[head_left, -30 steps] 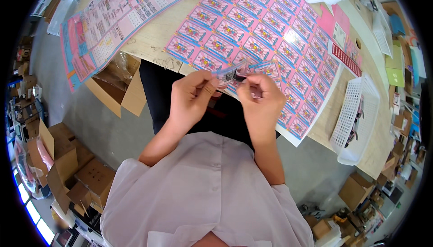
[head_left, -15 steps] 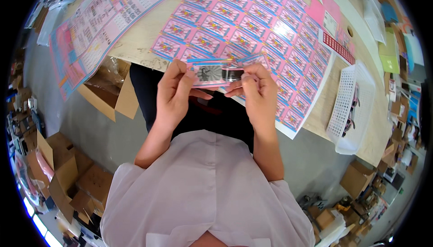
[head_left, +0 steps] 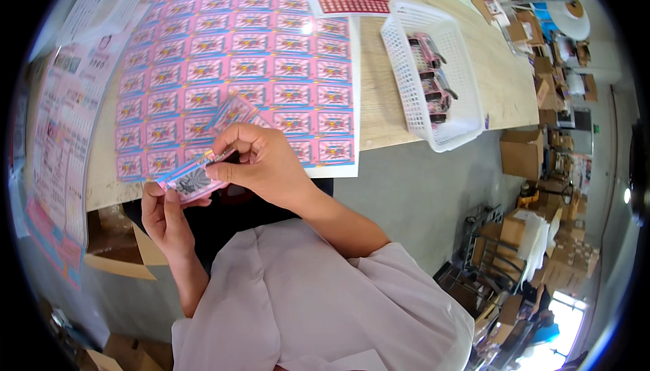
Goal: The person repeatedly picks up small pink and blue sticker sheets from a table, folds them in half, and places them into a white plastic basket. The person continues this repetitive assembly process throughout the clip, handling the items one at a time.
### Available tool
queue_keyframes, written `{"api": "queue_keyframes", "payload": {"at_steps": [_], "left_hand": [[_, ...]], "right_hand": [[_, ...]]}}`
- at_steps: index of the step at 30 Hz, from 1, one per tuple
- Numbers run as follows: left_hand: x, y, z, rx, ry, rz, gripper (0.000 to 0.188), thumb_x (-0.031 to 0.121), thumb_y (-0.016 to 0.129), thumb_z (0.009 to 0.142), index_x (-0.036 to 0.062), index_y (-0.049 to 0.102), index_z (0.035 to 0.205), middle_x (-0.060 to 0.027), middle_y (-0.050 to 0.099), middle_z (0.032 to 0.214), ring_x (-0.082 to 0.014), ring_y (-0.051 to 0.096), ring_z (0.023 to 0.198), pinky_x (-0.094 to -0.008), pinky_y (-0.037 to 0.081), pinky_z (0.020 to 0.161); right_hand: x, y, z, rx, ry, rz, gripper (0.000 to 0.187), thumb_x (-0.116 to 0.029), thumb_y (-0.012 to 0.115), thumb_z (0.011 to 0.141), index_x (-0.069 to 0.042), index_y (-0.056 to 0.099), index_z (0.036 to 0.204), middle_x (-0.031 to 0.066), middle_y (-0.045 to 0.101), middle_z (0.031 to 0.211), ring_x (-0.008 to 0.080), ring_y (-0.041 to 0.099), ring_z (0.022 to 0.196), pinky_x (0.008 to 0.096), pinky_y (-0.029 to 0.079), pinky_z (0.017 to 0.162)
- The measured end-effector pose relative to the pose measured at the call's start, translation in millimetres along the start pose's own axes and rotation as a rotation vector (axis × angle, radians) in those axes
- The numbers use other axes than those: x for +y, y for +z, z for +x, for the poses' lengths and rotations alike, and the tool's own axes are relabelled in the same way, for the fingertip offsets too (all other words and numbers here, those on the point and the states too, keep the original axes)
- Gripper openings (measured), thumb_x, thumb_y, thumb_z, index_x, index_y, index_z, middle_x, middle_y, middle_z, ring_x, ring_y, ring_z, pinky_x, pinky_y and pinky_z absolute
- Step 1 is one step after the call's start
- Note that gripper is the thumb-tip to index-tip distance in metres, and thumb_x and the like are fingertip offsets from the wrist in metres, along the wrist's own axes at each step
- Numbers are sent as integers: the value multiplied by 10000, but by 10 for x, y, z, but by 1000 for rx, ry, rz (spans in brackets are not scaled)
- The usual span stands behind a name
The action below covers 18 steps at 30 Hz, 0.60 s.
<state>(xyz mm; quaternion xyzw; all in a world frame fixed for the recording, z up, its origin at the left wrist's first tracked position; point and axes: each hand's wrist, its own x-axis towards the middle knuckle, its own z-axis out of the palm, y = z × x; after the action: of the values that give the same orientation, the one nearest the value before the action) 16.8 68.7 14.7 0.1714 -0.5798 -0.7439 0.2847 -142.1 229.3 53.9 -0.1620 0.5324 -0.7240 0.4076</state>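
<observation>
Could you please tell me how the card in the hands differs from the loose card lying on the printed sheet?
The held card sits between the left hand and right hand; the loose card lies on the printed sheet. The held card shows a grey picture; the loose card, mostly pink print. Both carry pink and blue.

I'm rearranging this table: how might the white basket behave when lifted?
The white basket is probably light for its size, its walls being full of holes. It looks fairly stiff, its sides standing unsupported. The small items inside may slide, filling only part.
</observation>
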Motion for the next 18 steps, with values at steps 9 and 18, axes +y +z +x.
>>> {"api": "queue_keyframes", "payload": {"at_steps": [9,18], "left_hand": [[17,316,-2,-206,-46,71,196,108,569,1136,-50,630,1234,-186,759,1159,-240,771,1005,-328,614,860],[-79,438,51,-140,41,490,126,27,629,1089,-26,691,1185,-133,781,1173,-164,758,1022,-284,578,873]], "right_hand": [[-1545,-1759,-535,650,-460,-451,150,41,764,947,-16,714,1076,80,765,920,160,742,821,318,630,739],[-1966,-3820,52,735,70,-578,312,-39,831,930,52,717,1206,121,758,1015,168,749,872,288,666,740]]}}
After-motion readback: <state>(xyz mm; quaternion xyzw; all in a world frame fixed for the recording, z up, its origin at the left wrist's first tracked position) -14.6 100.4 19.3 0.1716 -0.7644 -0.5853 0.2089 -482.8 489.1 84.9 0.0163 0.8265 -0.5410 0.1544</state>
